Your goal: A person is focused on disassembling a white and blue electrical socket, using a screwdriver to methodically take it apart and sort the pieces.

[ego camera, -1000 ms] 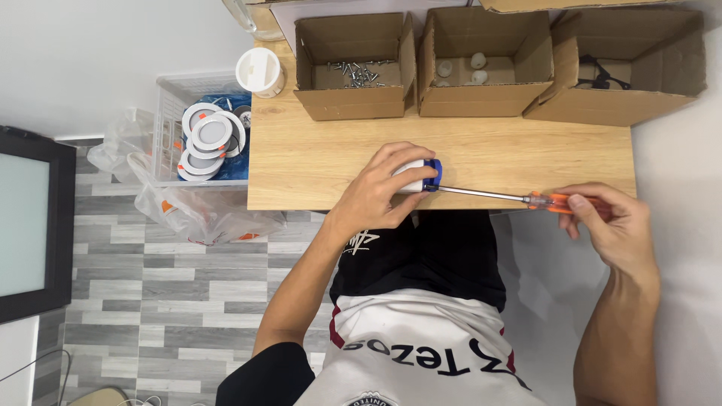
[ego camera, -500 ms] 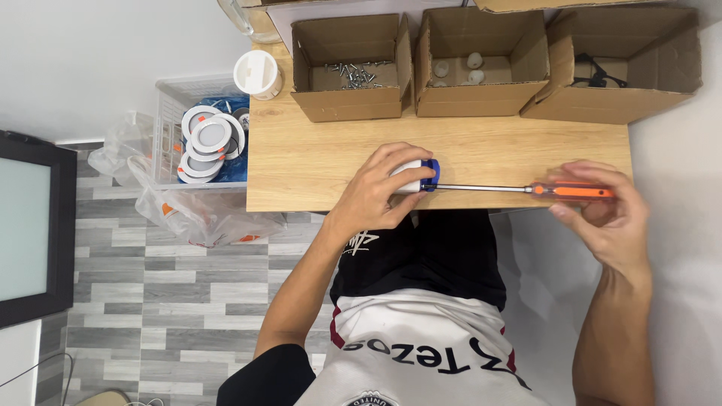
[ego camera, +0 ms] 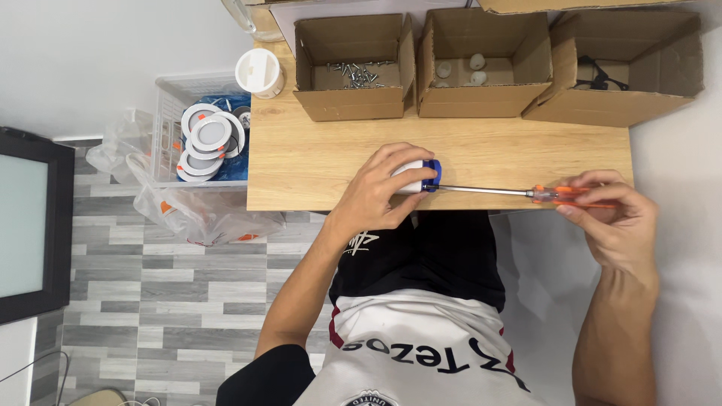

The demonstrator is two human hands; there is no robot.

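Since the earlier frame the right hand [ego camera: 613, 222] has shifted little: it sat slightly higher half a sec ago, now lower w/ fingers wrapped over the orange handle; the left hand [ego camera: 383, 188] has not moved off the workpiece.

Status: left hand closed over a small white fitting w/ blue end cap [ego camera: 421, 177], pressing it down at the front edge of the wooden bench [ego camera: 301, 162]; right hand gripping the screwdriver [ego camera: 519, 193] by its handle, well off to the right of the bench edge; shaft runs approx. horizontal, tip meeting the blue end of the fitting.

Progress, as judged: fastening appears under way, not finished; tool engaged w/ the part, so driving looks to be mid-stroke; whether the screw is seated cannot be told, since the fingers hide most of the fitting.

Position: fitting lies under the left palm, touching it; right hand stands apart from it by the full tool length.

Surroundings: three cardboard boxes along the back; left box w/ screws [ego camera: 353, 71]; middle box w/ small white caps [ego camera: 470, 68]; right box w/ dark wire parts [ego camera: 602, 75]; plastic crate of round white lamp fittings [ego camera: 207, 135] beside the bench, left.
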